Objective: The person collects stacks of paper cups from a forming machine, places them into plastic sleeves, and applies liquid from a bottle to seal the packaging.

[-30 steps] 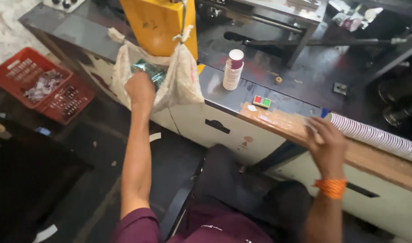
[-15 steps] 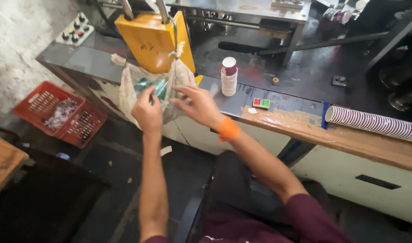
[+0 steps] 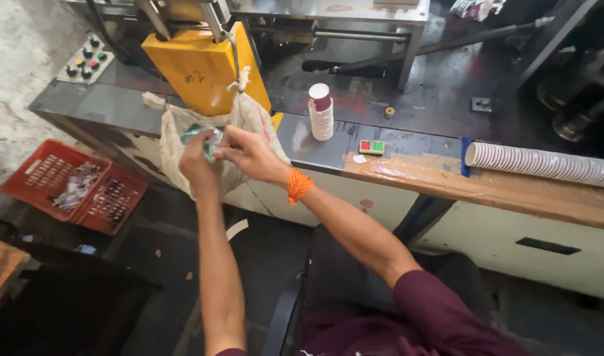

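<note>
Left hand [image 3: 198, 155], right hand [image 3: 249, 153], at sack [image 3: 249, 118] mouth

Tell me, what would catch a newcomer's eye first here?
Probably the two hands, left hand and right hand, meeting at the mouth of a cloth sack that hangs from a yellow box on the machine. To the right, a long row of paper cups lies on a wooden ledge.
</note>
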